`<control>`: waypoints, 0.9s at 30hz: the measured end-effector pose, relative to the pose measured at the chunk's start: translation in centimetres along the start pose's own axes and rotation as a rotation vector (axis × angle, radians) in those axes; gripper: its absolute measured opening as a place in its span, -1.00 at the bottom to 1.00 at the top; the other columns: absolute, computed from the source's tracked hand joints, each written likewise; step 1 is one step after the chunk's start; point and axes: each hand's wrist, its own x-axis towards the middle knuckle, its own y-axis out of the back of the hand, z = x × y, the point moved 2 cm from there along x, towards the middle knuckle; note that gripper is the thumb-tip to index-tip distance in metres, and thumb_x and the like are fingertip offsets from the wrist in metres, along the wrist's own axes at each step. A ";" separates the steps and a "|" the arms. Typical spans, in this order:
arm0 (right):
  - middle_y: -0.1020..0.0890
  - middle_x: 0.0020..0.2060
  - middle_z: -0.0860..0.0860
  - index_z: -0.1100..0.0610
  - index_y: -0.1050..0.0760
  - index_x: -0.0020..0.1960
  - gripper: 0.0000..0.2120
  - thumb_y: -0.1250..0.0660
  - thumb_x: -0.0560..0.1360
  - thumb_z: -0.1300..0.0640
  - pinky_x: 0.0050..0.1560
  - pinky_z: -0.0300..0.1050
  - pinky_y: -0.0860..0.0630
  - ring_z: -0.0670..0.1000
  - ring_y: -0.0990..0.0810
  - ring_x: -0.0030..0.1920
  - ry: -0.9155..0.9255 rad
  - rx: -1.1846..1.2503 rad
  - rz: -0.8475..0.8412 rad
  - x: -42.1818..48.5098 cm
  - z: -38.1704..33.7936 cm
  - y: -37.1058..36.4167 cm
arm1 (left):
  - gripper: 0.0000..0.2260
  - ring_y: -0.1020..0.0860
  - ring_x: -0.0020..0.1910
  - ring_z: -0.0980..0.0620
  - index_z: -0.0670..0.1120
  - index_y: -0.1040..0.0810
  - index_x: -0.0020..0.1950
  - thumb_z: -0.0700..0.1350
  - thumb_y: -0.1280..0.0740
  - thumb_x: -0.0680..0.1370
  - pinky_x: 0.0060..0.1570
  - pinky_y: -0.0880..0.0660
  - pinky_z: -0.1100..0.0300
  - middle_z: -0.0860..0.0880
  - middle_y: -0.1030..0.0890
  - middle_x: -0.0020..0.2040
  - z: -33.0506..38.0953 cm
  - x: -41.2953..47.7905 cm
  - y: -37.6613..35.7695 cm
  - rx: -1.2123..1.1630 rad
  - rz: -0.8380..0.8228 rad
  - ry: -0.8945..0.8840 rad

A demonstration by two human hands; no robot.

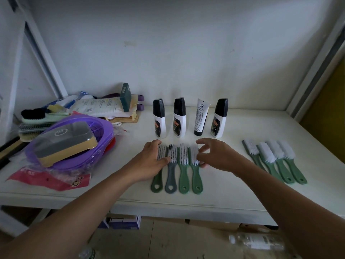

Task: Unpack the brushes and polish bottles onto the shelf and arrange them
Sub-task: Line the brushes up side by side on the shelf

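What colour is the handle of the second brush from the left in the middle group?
The brush handle is grey, best seen in the head view.

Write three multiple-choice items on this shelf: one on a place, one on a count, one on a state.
1. The tube stands:
A) between two polish bottles
B) at the row's left end
C) at the row's right end

2. Black-capped polish bottles in the row:
A) two
B) three
C) five

3. Those bottles are:
A) lying down
B) uncapped
C) upright, capped

Answers:
1. A, a bottle stands on each side of it.
2. B, three stand in the row.
3. C, all stand with caps on.
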 end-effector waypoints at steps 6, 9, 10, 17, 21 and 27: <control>-0.62 0.07 0.02 0.02 -0.54 0.29 -0.66 -0.36 0.52 0.04 0.09 -0.14 -0.42 0.03 -0.57 0.06 -0.033 -0.313 0.264 0.6 2.7 3.8 | -0.35 -0.35 0.44 -0.04 -0.06 -0.10 0.58 0.17 -0.26 0.61 0.32 -0.38 0.04 -0.08 -0.23 0.52 -0.2 0.0 0.0 -0.021 0.011 0.013; -0.56 0.04 0.10 0.04 -0.51 0.30 -0.60 -0.33 0.48 -0.01 0.19 0.06 -0.43 0.22 -0.48 0.24 -0.155 -0.490 0.358 0.5 5.7 5.9 | -0.36 -0.34 0.45 -0.04 -0.06 -0.09 0.58 0.17 -0.25 0.61 0.33 -0.37 0.05 -0.08 -0.22 0.53 -0.2 0.0 0.1 -0.021 0.006 0.013; -0.55 0.10 0.12 0.03 -0.48 0.33 -0.58 -0.31 0.49 -0.01 0.18 0.08 -0.43 0.23 -0.44 0.27 -0.225 -0.527 0.342 0.1 6.4 6.3 | -0.36 -0.35 0.44 -0.04 -0.06 -0.09 0.58 0.16 -0.25 0.61 0.33 -0.37 0.05 -0.08 -0.22 0.53 -0.1 -0.1 0.1 -0.019 0.003 0.012; -0.60 0.15 0.10 0.03 -0.56 0.27 -0.65 -0.38 0.49 0.15 0.04 -0.10 -0.47 0.12 -0.58 0.10 -0.174 -0.449 0.292 -0.7 6.7 6.6 | -0.38 -0.40 0.37 -0.05 -0.04 -0.10 0.57 0.17 -0.24 0.61 0.23 -0.40 0.06 -0.07 -0.24 0.50 0.1 -0.1 0.2 0.005 0.000 0.017; -0.59 0.12 0.02 -0.09 -0.55 0.26 -0.53 -0.56 0.38 -0.03 -0.04 -0.17 -0.41 0.00 -0.60 0.01 -0.051 -0.336 0.223 -0.5 5.9 6.4 | -0.39 -0.40 0.36 -0.05 -0.04 -0.11 0.57 0.15 -0.24 0.62 0.25 -0.40 0.06 -0.08 -0.26 0.48 0.3 -0.1 0.2 0.013 0.001 0.016; -0.54 0.28 0.09 -0.02 -0.36 0.48 -0.05 -0.50 0.22 -0.40 0.13 -0.02 -0.52 0.11 -0.56 0.19 -0.094 -0.410 0.158 0.5 6.5 4.7 | -0.38 -0.40 0.37 -0.04 -0.04 -0.10 0.57 0.17 -0.25 0.61 0.27 -0.41 0.04 -0.07 -0.25 0.49 0.0 -0.1 0.1 0.012 -0.005 0.012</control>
